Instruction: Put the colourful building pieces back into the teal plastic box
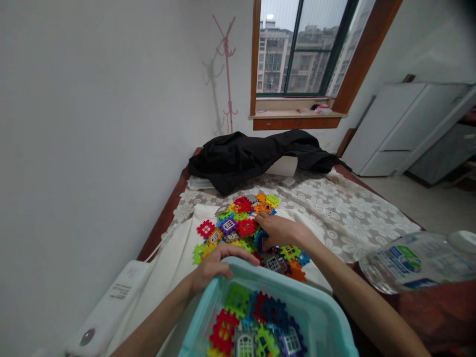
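Note:
A teal plastic bin (297, 281) stands close to me, with several notched plastic building blocks (238, 300) inside in red, green, blue, purple and grey. My left hand (217, 265) is closed over its far left rim, fingers hooked on the edge. Just beyond the bin, a heap of the same colourful blocks (246, 228) lies on a white cloth (182, 248). Into the right side of this heap reaches my right hand (278, 230), its fingers and thumb curled around blocks there, a dark blue one between them. Its fingertips are partly hidden among the pieces.
A large clear plastic bottle (416, 260) lies at the right. Black clothing (256, 151) is heaped at the table's far end, over a floral tablecloth (334, 208). At left, a white boxy device (111, 302) sits along the wall. A pink coat rack (227, 74) stands behind.

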A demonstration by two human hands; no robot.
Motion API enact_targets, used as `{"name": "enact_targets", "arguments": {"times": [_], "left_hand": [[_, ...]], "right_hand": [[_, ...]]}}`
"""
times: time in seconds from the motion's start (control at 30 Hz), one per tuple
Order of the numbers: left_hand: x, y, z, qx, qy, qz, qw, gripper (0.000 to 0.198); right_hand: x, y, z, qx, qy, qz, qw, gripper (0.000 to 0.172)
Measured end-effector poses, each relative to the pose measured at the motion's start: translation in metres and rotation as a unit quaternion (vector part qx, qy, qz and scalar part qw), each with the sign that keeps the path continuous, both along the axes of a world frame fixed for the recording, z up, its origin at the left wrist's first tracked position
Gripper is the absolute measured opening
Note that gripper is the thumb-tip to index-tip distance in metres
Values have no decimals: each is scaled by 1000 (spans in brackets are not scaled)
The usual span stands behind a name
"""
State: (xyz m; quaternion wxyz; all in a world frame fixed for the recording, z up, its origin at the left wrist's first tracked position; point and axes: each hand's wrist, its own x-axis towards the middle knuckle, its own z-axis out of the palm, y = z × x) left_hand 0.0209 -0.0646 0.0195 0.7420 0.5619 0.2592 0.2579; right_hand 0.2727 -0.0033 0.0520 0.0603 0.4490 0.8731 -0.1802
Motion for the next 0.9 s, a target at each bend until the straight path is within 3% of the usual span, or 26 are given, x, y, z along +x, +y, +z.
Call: {"name": "enact_targets", "arguments": {"times": [0.3,0.47,0.73,0.9], "left_hand": [[1,1,7,36,14,4,999,62],[0,1,6,33,20,1,999,61],[1,0,8,26,17,2,1000,63],[1,1,6,31,12,2,999,63]], "right_hand": [[0,1,0,-3,17,-8,1000,74],[0,0,-1,-17,48,-5,999,94],[-7,-3,-11,-13,49,-2,999,108],[-6,2,-7,6,22,5,1000,86]]}}
